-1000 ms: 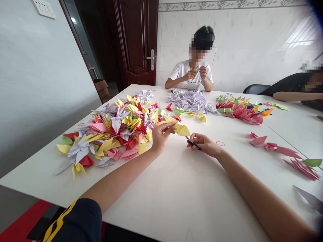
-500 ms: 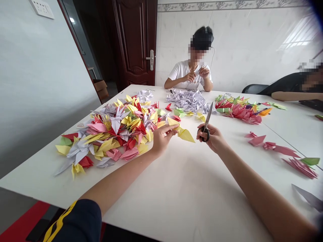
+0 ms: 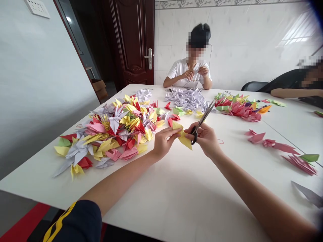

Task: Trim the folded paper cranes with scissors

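Note:
In the head view, a folded yellow paper piece [image 3: 186,142] is pinched between the thumb and fingers of my left hand [image 3: 163,143]. My right hand [image 3: 205,137] grips black-handled scissors [image 3: 206,112], their blades pointing up and away to the right. Its fingertips meet the yellow paper's right side, close to my left fingertips. To the left of my left hand lies a large heap of folded paper pieces [image 3: 111,134] in yellow, red, pink, white and green.
A pile of white folded paper [image 3: 188,99] lies before a person [image 3: 193,72] across the table [image 3: 176,195]. Pink and green paper pieces [image 3: 243,111] are piled to the right, with more pink pieces [image 3: 282,148] nearer. Another person's arm [image 3: 295,93] rests at far right.
My right hand has moved left with the scissors, up against the yellow paper. The scissors now tilt further right, and the paper has turned slightly in my left hand.

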{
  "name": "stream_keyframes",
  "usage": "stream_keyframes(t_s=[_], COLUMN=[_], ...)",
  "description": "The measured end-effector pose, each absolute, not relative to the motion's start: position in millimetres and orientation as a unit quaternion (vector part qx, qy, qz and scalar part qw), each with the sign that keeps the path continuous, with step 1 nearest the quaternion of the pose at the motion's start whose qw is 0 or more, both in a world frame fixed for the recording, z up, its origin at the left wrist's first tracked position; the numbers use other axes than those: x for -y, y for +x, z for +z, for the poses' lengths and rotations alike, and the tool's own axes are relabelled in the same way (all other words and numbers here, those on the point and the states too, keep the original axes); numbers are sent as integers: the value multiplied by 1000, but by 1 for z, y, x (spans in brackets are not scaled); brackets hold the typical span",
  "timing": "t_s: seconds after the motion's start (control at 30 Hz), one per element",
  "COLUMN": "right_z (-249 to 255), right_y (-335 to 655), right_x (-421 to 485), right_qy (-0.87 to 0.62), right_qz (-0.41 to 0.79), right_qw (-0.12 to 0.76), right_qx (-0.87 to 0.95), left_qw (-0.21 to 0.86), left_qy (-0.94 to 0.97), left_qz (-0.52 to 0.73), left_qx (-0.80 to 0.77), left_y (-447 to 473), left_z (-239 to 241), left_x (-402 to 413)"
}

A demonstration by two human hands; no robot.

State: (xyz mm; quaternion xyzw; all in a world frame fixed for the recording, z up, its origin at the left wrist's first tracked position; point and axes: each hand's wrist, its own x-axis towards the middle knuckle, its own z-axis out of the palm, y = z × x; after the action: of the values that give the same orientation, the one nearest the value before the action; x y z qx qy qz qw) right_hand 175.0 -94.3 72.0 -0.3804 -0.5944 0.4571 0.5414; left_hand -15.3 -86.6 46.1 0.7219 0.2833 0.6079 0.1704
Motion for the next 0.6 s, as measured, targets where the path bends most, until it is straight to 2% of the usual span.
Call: stream_keyframes(t_s=[0.33,0.6], right_z=[74,74], right_y=[169,161], right_x=[97,105], right_qy=[-387,-432], right_qz=[468,494], right_qw=[566,589], right_qx=[558,471], left_qw=[184,122], left_qy=[719,706], left_qz=[602,615], left_qx=[-296,-329], left_y=[-16,-17], left_z=[41,37], left_x=[85,82])
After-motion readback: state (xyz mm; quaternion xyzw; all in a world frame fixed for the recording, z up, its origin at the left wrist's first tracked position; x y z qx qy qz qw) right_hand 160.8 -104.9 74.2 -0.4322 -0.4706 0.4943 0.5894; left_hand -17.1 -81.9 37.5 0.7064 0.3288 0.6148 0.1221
